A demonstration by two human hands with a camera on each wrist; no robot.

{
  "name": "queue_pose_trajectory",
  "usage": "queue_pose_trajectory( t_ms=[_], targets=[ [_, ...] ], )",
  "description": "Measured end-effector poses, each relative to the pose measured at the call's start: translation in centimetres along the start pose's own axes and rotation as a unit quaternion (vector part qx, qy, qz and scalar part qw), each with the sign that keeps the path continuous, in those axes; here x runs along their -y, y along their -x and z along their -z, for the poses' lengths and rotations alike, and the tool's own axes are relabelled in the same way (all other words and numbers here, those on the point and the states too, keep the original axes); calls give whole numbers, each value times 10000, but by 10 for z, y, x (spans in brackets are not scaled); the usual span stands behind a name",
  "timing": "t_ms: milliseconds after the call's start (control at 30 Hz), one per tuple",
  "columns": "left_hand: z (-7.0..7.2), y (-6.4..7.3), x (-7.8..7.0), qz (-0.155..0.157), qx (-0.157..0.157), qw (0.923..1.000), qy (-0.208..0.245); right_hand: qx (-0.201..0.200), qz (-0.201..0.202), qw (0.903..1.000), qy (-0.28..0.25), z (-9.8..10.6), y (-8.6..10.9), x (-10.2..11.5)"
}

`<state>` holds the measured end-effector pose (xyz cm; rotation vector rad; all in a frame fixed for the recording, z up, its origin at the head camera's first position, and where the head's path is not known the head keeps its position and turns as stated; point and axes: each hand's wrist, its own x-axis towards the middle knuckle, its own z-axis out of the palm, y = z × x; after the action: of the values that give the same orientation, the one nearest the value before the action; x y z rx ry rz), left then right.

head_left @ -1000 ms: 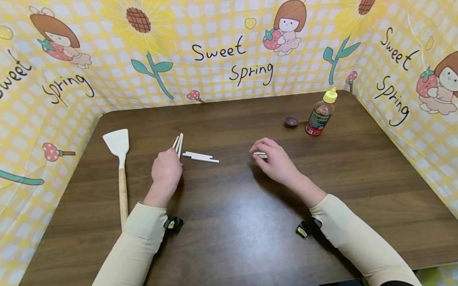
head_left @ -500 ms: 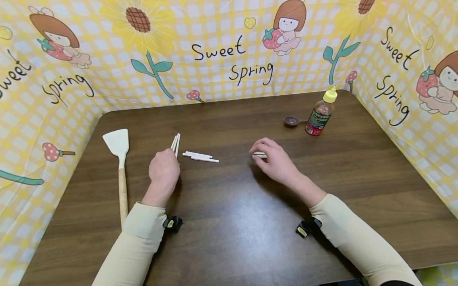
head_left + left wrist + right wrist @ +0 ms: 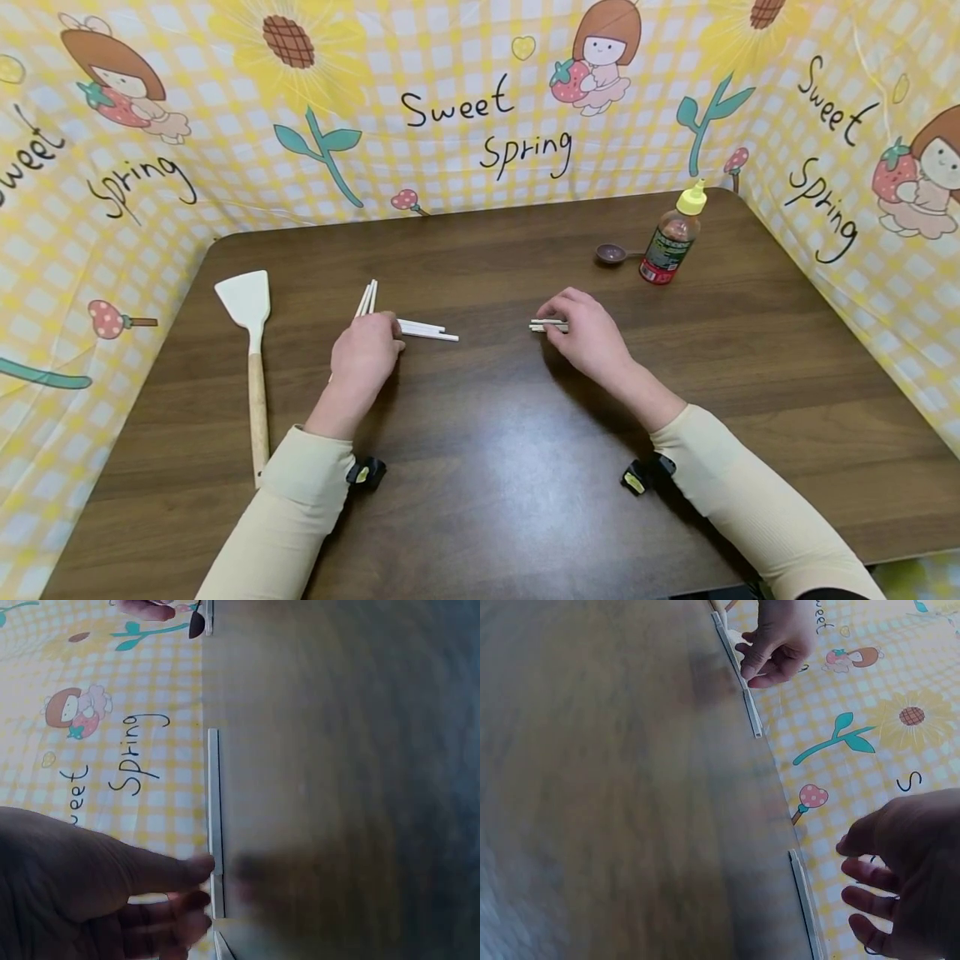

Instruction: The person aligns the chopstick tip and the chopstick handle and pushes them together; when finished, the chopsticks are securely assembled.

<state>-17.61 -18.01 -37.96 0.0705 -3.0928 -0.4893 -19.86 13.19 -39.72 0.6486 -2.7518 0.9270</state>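
Several slim white sticks (image 3: 426, 329) lie flat in the middle left of the table. My left hand (image 3: 364, 354) is over their left end, thumb and fingers on either side, a gap seeming to remain; contact is unclear. Partly under that hand, several cream sticks (image 3: 367, 298) point away from me. My right hand (image 3: 591, 335) hovers beside a short bundle of pale sticks (image 3: 537, 324), its fingers loosely bent and spread. In the right wrist view that hand (image 3: 915, 874) stands apart from the bundle (image 3: 804, 896), whose right end the hand hides in the head view.
A white spatula (image 3: 247, 297) with a wooden handle lies at the left. Toward the back right stand a sauce bottle (image 3: 670, 242) with a yellow cap and, beside it, a dark measuring spoon (image 3: 611, 254). A patterned cloth (image 3: 450, 167) walls the back and sides.
My left hand has let go of the cream sticks and moved right to the white sticks. The right hand has drawn back slightly to the right, uncovering more of its bundle.
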Motion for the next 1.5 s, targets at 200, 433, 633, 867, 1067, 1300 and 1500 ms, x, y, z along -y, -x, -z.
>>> queue_pose_trajectory(
  t_ms=[200,433,633,867,1067,1300,1500],
  targets=[
    [-6,-1,-4,-676,-302,9972,71,154,-439,9985,276,2,0,-2],
    [-9,-3,-7,-1507,-915,9842,-153,432,-824,9942,531,3,1,-3],
    [-11,-5,-8,-1746,-894,9803,-240,522,-864,9923,711,3,2,-2],
    [-12,-4,-8,-1865,-762,9786,-419,480,-745,9919,908,1,3,-5],
    [-12,-4,-8,-1780,-542,9812,-508,550,-697,9915,954,0,2,-5],
    [-12,-3,-8,-1789,-477,9810,-581,612,-697,9913,938,0,2,-5],
    [-13,-4,-8,-1862,-452,9798,-567,633,-594,9922,891,-1,2,-5]
  ],
)
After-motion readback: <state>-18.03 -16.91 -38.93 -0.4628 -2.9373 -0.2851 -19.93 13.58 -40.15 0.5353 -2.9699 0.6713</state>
